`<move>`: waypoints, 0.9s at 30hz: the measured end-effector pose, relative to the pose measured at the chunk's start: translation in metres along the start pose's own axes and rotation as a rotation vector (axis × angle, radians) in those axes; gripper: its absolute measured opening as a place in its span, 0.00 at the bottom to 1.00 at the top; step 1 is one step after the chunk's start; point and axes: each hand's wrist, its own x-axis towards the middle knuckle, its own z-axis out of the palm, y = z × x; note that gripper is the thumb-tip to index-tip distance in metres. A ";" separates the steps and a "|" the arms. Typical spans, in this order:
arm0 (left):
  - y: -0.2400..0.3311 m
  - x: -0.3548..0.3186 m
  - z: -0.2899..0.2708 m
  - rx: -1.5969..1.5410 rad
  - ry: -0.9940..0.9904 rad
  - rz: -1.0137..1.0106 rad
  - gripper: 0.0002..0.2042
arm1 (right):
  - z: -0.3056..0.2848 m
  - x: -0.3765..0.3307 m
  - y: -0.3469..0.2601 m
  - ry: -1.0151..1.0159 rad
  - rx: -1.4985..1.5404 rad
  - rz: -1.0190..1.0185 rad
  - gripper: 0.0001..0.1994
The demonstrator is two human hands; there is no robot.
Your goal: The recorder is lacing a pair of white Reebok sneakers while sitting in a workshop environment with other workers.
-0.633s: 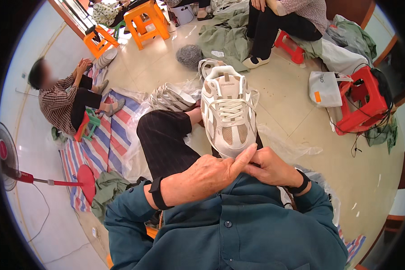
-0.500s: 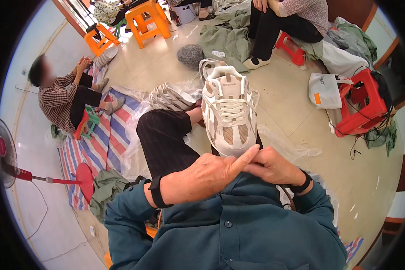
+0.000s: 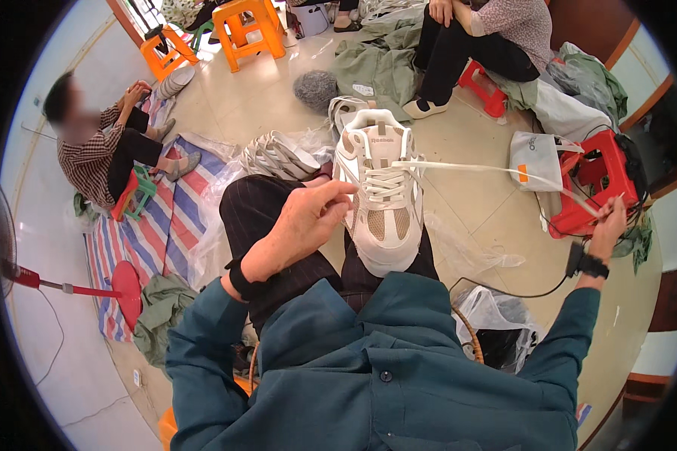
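1. We are sitting with a beige and white sneaker (image 3: 389, 218) at our lap, over dark pinstriped trousers (image 3: 254, 214); its toe is pointing toward our teal shirt (image 3: 301, 323) and its laced tongue is facing up.
2. Our right hand (image 3: 608, 219) is reaching well out to the side, its fingers pinching the far end of a cream lace (image 3: 474, 167), which is spanning the gap from the sneaker's upper lacing.
3. Our left hand (image 3: 306, 222) is hovering just beside the sneaker's left flank, its fingers curling and the tips coming close to the lacing; we are not able to tell whether they are gripping anything.
4. We are wearing a black strap on each wrist, and a dark cable is running from the right one toward our waist.
5. Beyond the sneaker, another shoe (image 3: 341, 111) is showing in part, while more pale footwear (image 3: 280, 156) is lying on clear plastic to the left, near a striped sheet (image 3: 147, 240).
6. To our right, a white bag (image 3: 532, 150) is standing beside a red stool (image 3: 626, 169).
7. Across the tiled floor, a person in a checked shirt (image 3: 84, 165) is sitting at left with hands together, and another in dark trousers (image 3: 455, 56) is sitting near green cloth (image 3: 372, 60).
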 end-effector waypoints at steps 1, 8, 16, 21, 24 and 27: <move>-0.006 0.003 0.001 0.008 0.025 -0.012 0.13 | 0.003 -0.015 0.014 -0.039 -0.184 -0.021 0.09; -0.018 0.055 -0.007 0.115 0.281 0.068 0.12 | 0.155 -0.141 0.068 -0.691 -0.700 -0.119 0.07; -0.035 0.096 0.015 0.126 0.160 -0.069 0.17 | 0.330 -0.236 0.014 -1.091 -0.499 -0.855 0.05; -0.049 0.094 0.018 0.158 0.193 0.026 0.19 | 0.339 -0.225 0.027 -1.082 -0.718 -1.059 0.07; -0.050 0.095 0.014 0.048 0.147 -0.032 0.19 | 0.334 -0.219 0.021 -1.107 -0.817 -1.091 0.07; -0.049 0.095 0.019 0.151 0.185 -0.002 0.18 | 0.336 -0.216 0.013 -1.212 -0.890 -1.074 0.06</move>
